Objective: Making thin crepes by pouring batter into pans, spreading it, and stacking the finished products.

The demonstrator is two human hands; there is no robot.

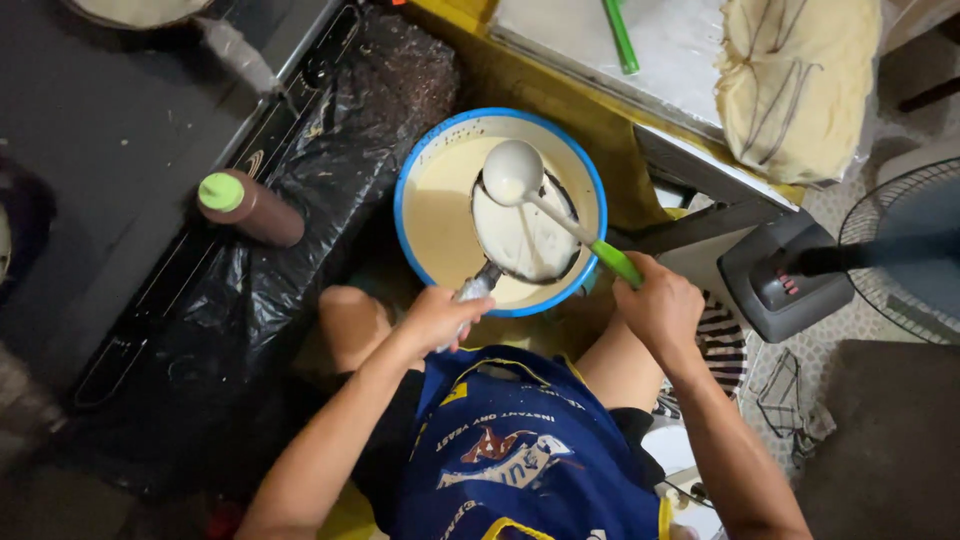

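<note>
A white ladle [545, 200] with a green handle was held by the right hand [660, 305], whose grip was clenched around the green end of the handle. The long axis of the ladle ran diagonally: the handle end was at the lower right, and the round cup pointed to the upper left, over the middle of the bowl. The cup was coated with pale batter. A dark pan [527, 238] was held by the left hand [437, 318], with the grip closed on its handle; the pan was tilted inside the blue-rimmed bowl [420, 160], its handle pointing down toward the person, and its face was covered with white batter. The bowl, filled with cream-coloured batter, stood on the floor between the knees. A brown bottle [250, 207] with a green cap lay to the left on black plastic [330, 150]. A fan [900, 255] stood at the right.
</note>
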